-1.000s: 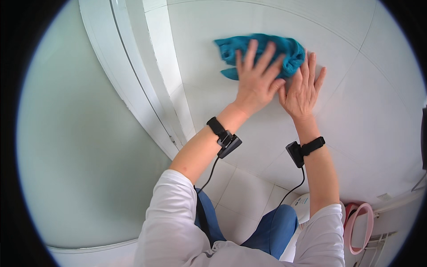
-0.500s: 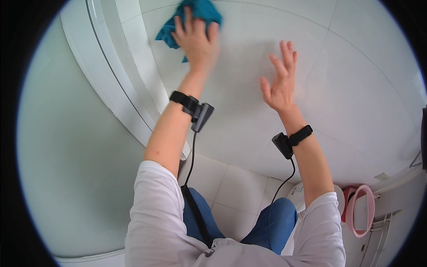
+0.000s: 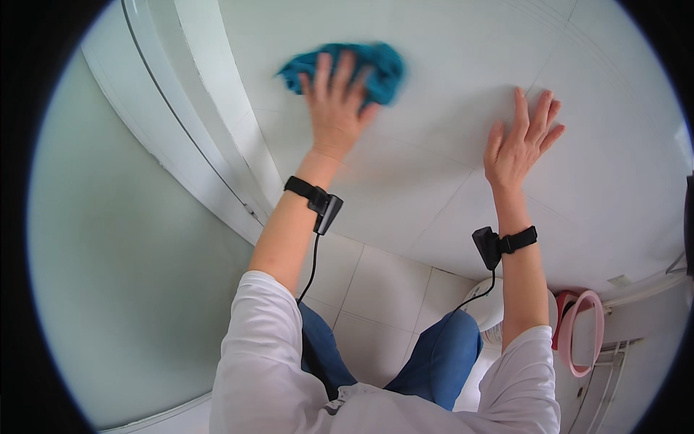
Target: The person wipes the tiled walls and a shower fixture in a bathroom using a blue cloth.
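A crumpled teal cloth point(image 3: 387, 72) lies against the pale tiled wall point(image 3: 426, 152) at the upper left of the head view. My left hand point(image 3: 336, 108) holds it there, the fingers spread over the cloth and partly blurred. To the right, my right hand point(image 3: 520, 145) rests on or just off the same wall. Its fingers are apart with nothing in them. Each forearm wears a black strap with a small black device and a cable.
A frosted panel point(image 3: 137, 289) in a white frame point(image 3: 191, 145) stands on my left. Light floor tiles point(image 3: 379, 289) show below. At the lower right are a white rounded thing point(image 3: 483, 304), a pink basin point(image 3: 598, 333) and a white rack point(image 3: 614, 365).
My left hand has slid the cloth right and a little down over the wall. My right hand has moved right and slightly down, its fingers still apart.
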`<action>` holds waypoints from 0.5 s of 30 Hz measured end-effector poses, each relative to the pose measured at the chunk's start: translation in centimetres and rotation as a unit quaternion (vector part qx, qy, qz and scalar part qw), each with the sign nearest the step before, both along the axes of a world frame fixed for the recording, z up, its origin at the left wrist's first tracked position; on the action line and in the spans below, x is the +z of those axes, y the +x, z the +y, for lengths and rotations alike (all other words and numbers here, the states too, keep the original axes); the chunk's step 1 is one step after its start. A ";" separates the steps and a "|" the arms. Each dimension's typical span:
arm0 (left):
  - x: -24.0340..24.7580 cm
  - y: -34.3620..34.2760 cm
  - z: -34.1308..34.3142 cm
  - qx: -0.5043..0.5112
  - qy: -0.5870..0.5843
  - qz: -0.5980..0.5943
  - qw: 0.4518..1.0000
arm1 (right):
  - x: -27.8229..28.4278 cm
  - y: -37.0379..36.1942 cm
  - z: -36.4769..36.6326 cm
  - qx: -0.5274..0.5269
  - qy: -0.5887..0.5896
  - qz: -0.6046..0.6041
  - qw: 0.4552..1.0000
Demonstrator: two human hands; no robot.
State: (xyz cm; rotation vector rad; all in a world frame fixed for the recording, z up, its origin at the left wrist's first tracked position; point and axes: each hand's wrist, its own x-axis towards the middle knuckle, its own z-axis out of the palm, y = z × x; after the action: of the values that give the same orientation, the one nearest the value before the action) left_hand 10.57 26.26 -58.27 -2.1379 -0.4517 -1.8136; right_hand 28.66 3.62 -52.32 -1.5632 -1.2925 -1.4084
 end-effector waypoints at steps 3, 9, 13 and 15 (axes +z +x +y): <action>-2.7 -2.3 3.1 -0.012 -0.197 -0.196 0.960 | -0.1 0.3 0.6 -0.020 0.011 -0.004 1.000; -9.6 2.2 -2.9 -0.059 -0.214 -0.170 0.960 | -0.8 1.5 1.3 -0.043 0.062 -0.059 0.995; -10.2 3.3 -5.4 -0.052 -0.099 -0.005 0.994 | -0.3 2.3 0.6 -0.051 0.060 -0.087 0.993; -10.9 1.6 -3.0 -0.039 -0.100 -0.024 0.994 | -0.6 2.3 0.9 -0.077 0.069 -0.124 0.987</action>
State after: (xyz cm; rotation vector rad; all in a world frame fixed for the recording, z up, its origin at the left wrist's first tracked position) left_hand 12.13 23.25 -69.22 -2.2765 -0.5916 -1.9383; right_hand 31.01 4.50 -52.94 -1.4555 -1.2030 -1.7972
